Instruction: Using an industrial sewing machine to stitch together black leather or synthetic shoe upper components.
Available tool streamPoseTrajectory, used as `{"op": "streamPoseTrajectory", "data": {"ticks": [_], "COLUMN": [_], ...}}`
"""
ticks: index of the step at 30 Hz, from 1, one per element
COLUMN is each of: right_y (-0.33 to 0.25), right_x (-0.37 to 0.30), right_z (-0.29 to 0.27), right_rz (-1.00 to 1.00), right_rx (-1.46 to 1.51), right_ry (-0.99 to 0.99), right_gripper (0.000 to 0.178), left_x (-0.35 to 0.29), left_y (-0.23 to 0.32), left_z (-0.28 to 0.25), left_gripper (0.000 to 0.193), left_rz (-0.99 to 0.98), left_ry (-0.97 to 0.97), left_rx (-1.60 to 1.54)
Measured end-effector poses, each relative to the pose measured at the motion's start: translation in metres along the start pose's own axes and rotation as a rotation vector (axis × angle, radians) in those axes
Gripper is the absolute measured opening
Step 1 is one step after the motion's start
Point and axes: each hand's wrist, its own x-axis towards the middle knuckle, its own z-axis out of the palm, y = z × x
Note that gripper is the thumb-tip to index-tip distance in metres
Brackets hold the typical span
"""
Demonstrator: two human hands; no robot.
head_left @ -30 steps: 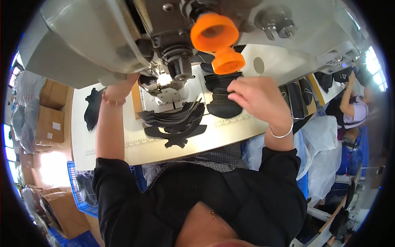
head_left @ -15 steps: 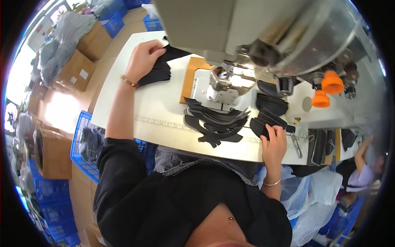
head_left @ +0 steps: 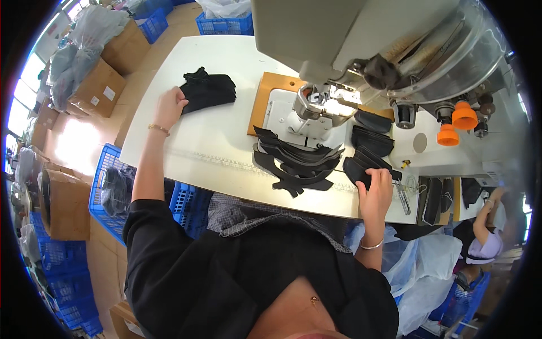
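Note:
A stack of black fabric pieces [head_left: 212,90] lies at the left of the white sewing table [head_left: 226,135]. My left hand [head_left: 167,108] is at the stack's near-left edge, thumb and fingers closed on its corner. To the right, a pile of curved black pieces [head_left: 357,169] sits near the front edge. My right hand [head_left: 376,195] has its thumb and fingertips closed on the near end of that pile. Between my hands is a fanned stack of curved black and grey strips [head_left: 296,164], in front of the sewing machine's needle area [head_left: 310,104].
The machine head [head_left: 316,34] overhangs the table's back, with orange knobs [head_left: 464,116] at its right. Metal tweezers [head_left: 402,198] lie right of my right hand. Blue baskets [head_left: 107,217] stand below the table's left edge. Another person [head_left: 483,237] is at the far right.
My left hand has drawn back to the left, and the black piece it held up now lies on the left stack. My right hand stays at its pile. The view has shifted slightly.

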Motion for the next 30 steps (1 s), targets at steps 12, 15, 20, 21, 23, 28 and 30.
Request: {"op": "streamPoseTrajectory", "data": {"ticks": [12,15,20,21,23,28,30], "right_y": [-0.002,0.000,0.004,0.002,-0.011,-0.055,-0.059], "right_x": [0.006,0.008,0.022,0.027,0.042,0.081,0.097], "right_z": [0.006,0.009,0.000,-0.007,-0.028,-0.074,-0.082], "right_rz": [0.006,-0.076,-0.083,-0.100,-0.145,-0.325,-0.424], "right_rx": [0.000,-0.001,0.056,0.168,0.345,0.633,0.623], "right_ry": [0.014,0.054,0.181,0.197,0.164,-0.025,-0.079], "right_gripper": [0.046,0.034,0.016,0.014,0.011,0.019,0.023], "left_x": [-0.121,-0.117,-0.098,-0.097,-0.100,-0.110,-0.107], "left_y": [0.166,0.167,0.173,0.174,0.173,0.204,0.226], "left_z": [0.053,0.061,0.054,0.055,0.059,0.038,0.012], "left_gripper": [0.022,0.019,0.017,0.013,0.010,0.008,0.008], "left_rz": [0.957,0.986,1.018,1.026,1.057,1.178,1.199], "left_ry": [-0.338,-0.396,-0.511,-0.495,-0.440,-0.212,-0.193], "left_rx": [-0.081,0.007,-0.038,-0.024,0.072,0.249,0.273]}}
